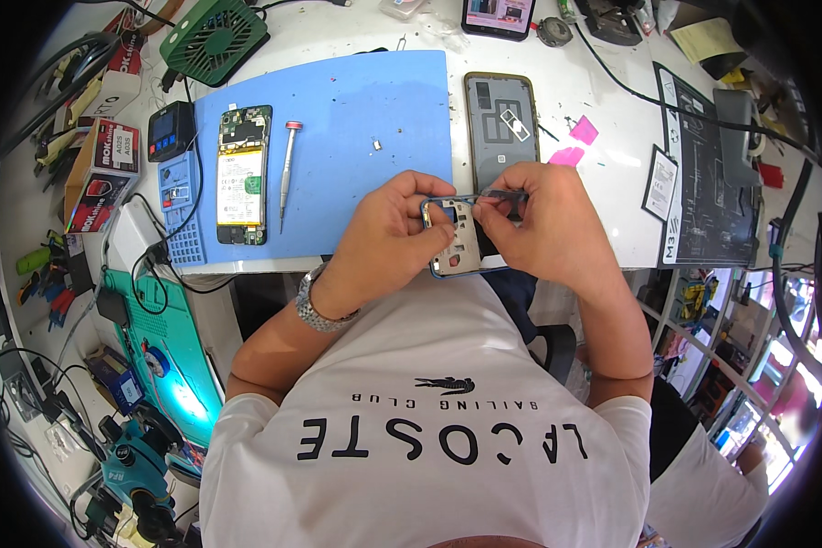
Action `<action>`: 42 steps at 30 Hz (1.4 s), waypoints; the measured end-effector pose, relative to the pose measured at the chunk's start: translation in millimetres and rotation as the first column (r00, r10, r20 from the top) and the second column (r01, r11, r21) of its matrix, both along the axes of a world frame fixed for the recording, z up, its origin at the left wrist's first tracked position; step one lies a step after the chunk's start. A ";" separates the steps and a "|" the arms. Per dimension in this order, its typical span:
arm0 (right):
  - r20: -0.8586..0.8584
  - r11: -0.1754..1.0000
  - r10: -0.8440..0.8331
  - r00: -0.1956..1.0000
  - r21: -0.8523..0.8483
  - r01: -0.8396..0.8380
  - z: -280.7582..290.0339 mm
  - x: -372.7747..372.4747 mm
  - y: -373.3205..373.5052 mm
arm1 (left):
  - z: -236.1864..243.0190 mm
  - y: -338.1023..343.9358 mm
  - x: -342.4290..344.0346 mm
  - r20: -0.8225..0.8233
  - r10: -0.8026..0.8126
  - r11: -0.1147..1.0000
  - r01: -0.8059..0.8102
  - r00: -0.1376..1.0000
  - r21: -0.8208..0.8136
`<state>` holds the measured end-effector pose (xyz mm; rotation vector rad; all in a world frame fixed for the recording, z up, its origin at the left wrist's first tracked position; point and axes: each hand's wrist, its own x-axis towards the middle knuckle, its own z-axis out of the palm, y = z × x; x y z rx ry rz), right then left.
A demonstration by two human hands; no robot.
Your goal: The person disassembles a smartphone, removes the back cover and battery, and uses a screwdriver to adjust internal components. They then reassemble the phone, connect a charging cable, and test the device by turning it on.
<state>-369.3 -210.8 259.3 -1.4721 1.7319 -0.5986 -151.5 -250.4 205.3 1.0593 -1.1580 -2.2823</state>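
Observation:
My left hand [395,224], a metal watch on its wrist, is closed on a phone mid-frame [459,245] with a blue rim and a pale inner plate with cut-outs. Thumb and fingers grip its left end, near the bench's front edge. At the frame's upper right, my right hand [543,215] pinches a small dark flat piece [513,203]; its kind is partly hidden by the fingers. Beyond the hands lies a grey phone back cover [502,123]. An opened phone [244,173] with its battery showing and a screwdriver [289,173] rest on the left.
A blue mat [356,110] covers the bench's middle, with tiny parts on it. Left stand a green fan [212,41], a small dark device [171,131] and boxes [91,201]. Pink scraps [583,131], a dark mat [717,183] and a cable lie right. A microscope [142,466] stands lower left.

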 end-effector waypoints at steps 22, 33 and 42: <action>-0.064 0.998 0.061 0.996 0.012 -0.060 -3.5 0.7 -5.1 | -0.6 0.9 0.8 0.017 -0.034 0.998 0.034 0.999 -0.050; -0.094 0.997 0.058 0.994 0.059 -0.052 2.8 2.6 -8.8 | 2.0 1.2 0.2 -0.024 -0.025 0.999 0.024 0.999 -0.036; -0.038 0.988 0.041 0.998 0.154 -0.035 11.2 0.5 -13.8 | 1.6 -2.4 4.1 -0.008 -0.103 0.994 0.102 0.995 -0.035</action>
